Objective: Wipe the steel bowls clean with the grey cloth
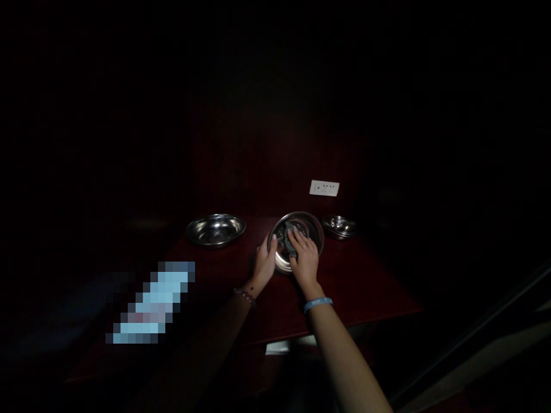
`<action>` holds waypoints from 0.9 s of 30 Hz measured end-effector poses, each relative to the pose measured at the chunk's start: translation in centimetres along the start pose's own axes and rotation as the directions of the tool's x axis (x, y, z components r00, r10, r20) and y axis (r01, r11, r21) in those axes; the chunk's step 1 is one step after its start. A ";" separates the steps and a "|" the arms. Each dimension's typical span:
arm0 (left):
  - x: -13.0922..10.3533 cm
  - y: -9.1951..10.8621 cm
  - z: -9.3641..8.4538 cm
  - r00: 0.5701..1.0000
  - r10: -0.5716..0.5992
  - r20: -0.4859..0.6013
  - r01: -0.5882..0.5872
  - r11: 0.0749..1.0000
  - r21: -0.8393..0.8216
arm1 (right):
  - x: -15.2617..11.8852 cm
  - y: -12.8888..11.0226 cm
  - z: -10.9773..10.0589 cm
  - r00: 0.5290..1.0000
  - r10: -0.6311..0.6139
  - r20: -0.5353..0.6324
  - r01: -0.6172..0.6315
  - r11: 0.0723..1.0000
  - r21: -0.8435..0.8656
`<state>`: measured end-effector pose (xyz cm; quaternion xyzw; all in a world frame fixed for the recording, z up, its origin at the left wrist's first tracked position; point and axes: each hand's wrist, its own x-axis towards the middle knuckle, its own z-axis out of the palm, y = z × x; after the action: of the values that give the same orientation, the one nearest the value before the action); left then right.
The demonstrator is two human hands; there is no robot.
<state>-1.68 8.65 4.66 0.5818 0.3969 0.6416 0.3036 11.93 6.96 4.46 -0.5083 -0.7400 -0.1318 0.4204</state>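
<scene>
A round steel bowl (317,229) is tilted up toward me over the dark red table. My left hand (264,262) grips its left rim, the thumb over the edge and the other fingers hidden behind. Inside the bowl, my right hand (305,259) presses a dark grey cloth (290,232) against the inner wall with its fingers. Bowl and cloth both touch that hand. To the left, a wider shallow steel bowl (216,230) rests on the table. On the right, close behind the held bowl, sit some smaller steel bowls (341,226) that look stacked.
The dark red table (357,287) ends at a front edge near my forearms. A white socket plate (324,188) is on the wall behind. A pixelated bright blue patch (157,304) covers something at left. Something pale (278,347) lies below the table edge. Surroundings are very dark.
</scene>
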 end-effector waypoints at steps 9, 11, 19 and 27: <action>0.6 -0.9 -0.2 0.989 -0.075 -0.129 0.083 0.995 0.056 | -0.3 -0.9 0.6 0.984 -0.090 0.154 0.049 0.967 0.251; 0.7 -1.2 -0.2 0.985 -0.099 -0.139 0.109 0.992 0.068 | -0.5 -0.6 0.9 0.989 -0.010 0.149 -0.038 0.947 0.319; 0.8 -2.3 0.2 0.986 -0.118 -0.115 0.123 0.992 0.032 | -0.4 0.9 0.3 0.934 0.217 -0.284 -0.116 0.936 0.334; 0.3 -1.9 0.5 0.998 -0.065 0.012 0.064 0.996 0.069 | -0.2 0.5 -0.7 0.990 -0.067 -0.123 0.074 0.996 0.056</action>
<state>-1.38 9.91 3.15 0.5835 0.4351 0.6133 0.3067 12.70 6.61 4.62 -0.4599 -0.7343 -0.1548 0.4747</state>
